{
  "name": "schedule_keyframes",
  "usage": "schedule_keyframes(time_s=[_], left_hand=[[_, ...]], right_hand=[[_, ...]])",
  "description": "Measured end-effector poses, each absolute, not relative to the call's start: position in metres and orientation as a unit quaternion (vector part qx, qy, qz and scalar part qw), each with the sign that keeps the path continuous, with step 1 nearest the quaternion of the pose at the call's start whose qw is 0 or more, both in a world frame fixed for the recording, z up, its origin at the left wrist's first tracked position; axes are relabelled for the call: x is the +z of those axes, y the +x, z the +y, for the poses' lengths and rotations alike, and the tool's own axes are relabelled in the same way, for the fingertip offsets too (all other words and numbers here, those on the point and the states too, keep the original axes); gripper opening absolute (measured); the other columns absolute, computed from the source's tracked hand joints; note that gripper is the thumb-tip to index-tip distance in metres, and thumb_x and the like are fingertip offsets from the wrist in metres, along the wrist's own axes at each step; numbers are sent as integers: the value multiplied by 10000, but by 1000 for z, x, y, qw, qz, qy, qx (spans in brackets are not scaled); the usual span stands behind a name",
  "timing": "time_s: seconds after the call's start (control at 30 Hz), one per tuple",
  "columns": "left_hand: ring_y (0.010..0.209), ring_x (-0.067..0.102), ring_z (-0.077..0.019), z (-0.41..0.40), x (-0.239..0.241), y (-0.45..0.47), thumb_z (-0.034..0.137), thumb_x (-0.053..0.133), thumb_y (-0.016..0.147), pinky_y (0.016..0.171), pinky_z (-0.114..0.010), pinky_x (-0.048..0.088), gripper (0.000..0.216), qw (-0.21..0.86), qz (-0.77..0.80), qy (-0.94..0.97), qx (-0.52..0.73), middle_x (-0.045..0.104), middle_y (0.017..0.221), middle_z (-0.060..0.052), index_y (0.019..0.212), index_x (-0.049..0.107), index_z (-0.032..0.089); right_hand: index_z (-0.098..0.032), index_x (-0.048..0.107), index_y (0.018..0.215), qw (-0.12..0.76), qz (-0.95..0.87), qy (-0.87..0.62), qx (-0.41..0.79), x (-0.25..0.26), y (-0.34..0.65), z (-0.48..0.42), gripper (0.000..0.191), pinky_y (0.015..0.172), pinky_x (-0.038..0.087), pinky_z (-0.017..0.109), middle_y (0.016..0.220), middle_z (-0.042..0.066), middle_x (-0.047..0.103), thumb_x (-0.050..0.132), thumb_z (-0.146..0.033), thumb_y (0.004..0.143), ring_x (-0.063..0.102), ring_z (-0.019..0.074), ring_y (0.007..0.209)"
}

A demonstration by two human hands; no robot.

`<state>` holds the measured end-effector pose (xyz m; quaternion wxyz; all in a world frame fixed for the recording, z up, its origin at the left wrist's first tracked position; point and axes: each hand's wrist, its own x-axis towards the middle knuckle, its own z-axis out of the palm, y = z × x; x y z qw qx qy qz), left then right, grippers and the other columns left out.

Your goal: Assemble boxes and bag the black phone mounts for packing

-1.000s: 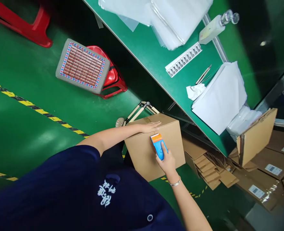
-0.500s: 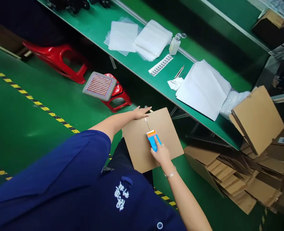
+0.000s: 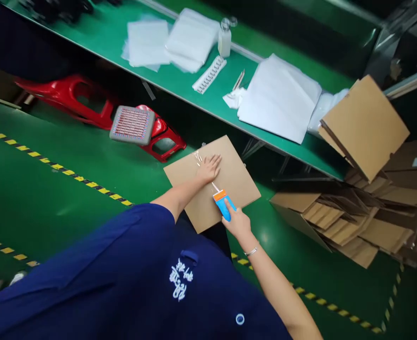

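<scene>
Left hand [image 3: 210, 168] is lying flat, fingers spread, on the smooth brown cardboard box [image 3: 237, 182]. Right hand [image 3: 238, 223] is gripping a blue-and-orange plastic tool [image 3: 224, 205] on the box's middle seam. The box is sitting over open green floor [image 3: 70, 198], just short of the surface [image 3: 116, 33] edge.

The left arm reaches from a dark blue short sleeve at centre-left to the middle of the frame, its bare forearm nearly straight. The left hand [image 3: 209, 168] lies flat, palm down, with the fingers extended toward the upper right. The right arm rises from the lower right edge. The right hand [image 3: 237, 222] is curled closed, just below and right of the left.
</scene>
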<state>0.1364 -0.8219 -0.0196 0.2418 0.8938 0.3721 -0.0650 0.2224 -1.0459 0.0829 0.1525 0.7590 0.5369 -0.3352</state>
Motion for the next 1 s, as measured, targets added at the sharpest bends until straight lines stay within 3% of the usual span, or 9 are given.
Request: schedule_keyframes(time_s=[0.17, 0.3, 0.37, 0.47, 0.63, 0.8, 0.9, 1.0], left_hand=[[1492, 106, -279, -825, -21, 141, 313, 287, 951, 1192, -549, -5, 611, 263, 375, 888, -47, 182, 1610, -89, 1534, 204, 149], [1467, 225, -195, -887, -15, 163, 238, 228, 958, 1203, -416, 174, 551, 292, 322, 900, -34, 325, 1565, -74, 1499, 297, 160], [1455, 250, -145, -922, -17, 173, 221, 164, 969, 1191, -353, 224, 548, 309, 293, 904, -29, 348, 1556, -54, 1504, 269, 167], [1463, 226, -142, -951, -25, 177, 217, 135, 970, 1203, -352, 196, 562, 330, 266, 905, -29, 295, 1577, -80, 1522, 173, 120], [1463, 237, -238, -948, -36, 172, 314, 333, 936, 1217, -416, 93, 621, 348, 96, 930, -69, 292, 1572, -126, 1508, 239, 91], [1469, 224, -233, -944, -38, 171, 403, 364, 923, 1213, -420, 15, 630, 355, -157, 901, -195, 291, 1573, -86, 1507, 300, 175], [1454, 269, -196, -947, -35, 174, 419, 419, 889, 1209, -389, -35, 587, 369, -309, 815, -323, 353, 1545, -2, 1465, 384, 311], [1451, 277, -200, -956, -36, 179, 389, 491, 839, 1210, -385, -28, 614, 332, -301, 785, -428, 352, 1542, -7, 1442, 425, 297]], right_hand=[[-346, 186, 1526, 191, 507, 765, -348, 76, 230, -1115, 680, 648, 472, 255, 1004, 75, 572, 484, -451, 924, 649, 182, 785], [-362, 186, 1523, 160, 515, 772, -337, 73, 227, -1119, 696, 642, 470, 252, 994, 67, 571, 508, -445, 911, 648, 181, 771], [-359, 183, 1524, 150, 517, 772, -339, 72, 227, -1120, 707, 653, 473, 255, 1002, 72, 571, 514, -447, 906, 646, 185, 782], [-365, 199, 1521, 150, 509, 769, -357, 68, 232, -1146, 703, 668, 472, 257, 1007, 74, 573, 518, -439, 898, 634, 185, 783], [-371, 291, 1498, 152, 482, 770, -389, 70, 254, -1261, 660, 622, 446, 261, 1010, 87, 589, 517, -427, 880, 602, 190, 724], [-366, 394, 1456, 141, 441, 781, -419, 65, 269, -1355, 607, 605, 409, 263, 1052, 126, 615, 546, -360, 869, 606, 208, 743], [-311, 436, 1441, 111, 420, 782, -447, 34, 270, -1338, 630, 615, 383, 255, 1079, 148, 622, 609, -294, 835, 611, 192, 738], [-173, 545, 1359, 35, 390, 789, -473, -11, 272, -1286, 555, 673, 373, 246, 1092, 159, 629, 612, -183, 809, 612, 162, 813]])
